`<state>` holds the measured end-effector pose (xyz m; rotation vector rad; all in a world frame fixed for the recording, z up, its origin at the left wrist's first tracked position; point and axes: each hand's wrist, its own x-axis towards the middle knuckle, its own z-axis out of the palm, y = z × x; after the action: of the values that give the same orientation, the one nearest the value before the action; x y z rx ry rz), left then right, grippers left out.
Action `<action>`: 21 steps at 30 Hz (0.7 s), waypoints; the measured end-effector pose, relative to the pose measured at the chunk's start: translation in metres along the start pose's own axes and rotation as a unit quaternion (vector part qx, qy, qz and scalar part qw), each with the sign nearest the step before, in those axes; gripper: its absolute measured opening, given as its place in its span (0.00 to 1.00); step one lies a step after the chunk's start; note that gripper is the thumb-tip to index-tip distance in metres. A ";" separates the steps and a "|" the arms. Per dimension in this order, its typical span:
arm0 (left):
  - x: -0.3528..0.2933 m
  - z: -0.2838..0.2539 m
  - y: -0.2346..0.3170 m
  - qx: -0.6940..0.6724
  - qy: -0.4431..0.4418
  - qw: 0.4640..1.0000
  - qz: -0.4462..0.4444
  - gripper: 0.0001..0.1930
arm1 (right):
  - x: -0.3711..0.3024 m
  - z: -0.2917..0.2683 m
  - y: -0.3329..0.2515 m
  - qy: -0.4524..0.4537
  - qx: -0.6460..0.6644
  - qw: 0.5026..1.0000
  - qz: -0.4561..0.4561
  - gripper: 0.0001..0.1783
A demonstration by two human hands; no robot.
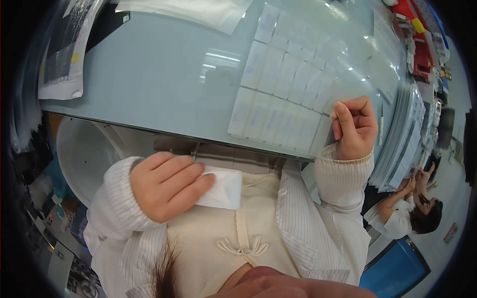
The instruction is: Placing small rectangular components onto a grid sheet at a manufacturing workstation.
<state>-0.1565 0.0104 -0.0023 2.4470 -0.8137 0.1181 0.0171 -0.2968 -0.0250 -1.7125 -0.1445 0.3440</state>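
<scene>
Left hand (166, 186): grip closed round a folded white tissue (226, 191), held off the near edge of the surface (154, 69), in front of the torso; free end sticks out to the right of the fingers. Right hand (355, 126): over the surface, near-right corner; grip narrow, thumb and index tips pinched together, can't tell if anything thin is between. White cards (278, 116) in rows, right half of surface, running from near edge toward far edge, just left of right hand. Pen (381, 124) just right of that hand. Stack of sleeves (400, 139) along right edge. White sheet (194, 15) toward far edge, bag (62, 89) at left edge. Bin (82, 159) below near-left corner.
</scene>
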 end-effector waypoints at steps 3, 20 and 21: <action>0.011 0.015 -0.007 0.046 0.047 0.997 0.049 0.14 | -0.002 0.001 -0.001 -0.002 -0.011 1.000 -0.003 0.07; 0.014 0.026 -0.020 0.080 0.038 0.995 0.047 0.09 | -0.006 0.002 0.002 0.012 -0.029 0.999 -0.011 0.08; 0.014 0.026 -0.020 0.080 0.038 0.995 0.046 0.09 | -0.006 0.002 0.002 0.013 -0.032 0.999 -0.013 0.08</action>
<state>-0.1360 0.0026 -0.0297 2.5358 -0.9157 0.3191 0.0105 -0.2969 -0.0260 -1.7753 -0.1607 0.2999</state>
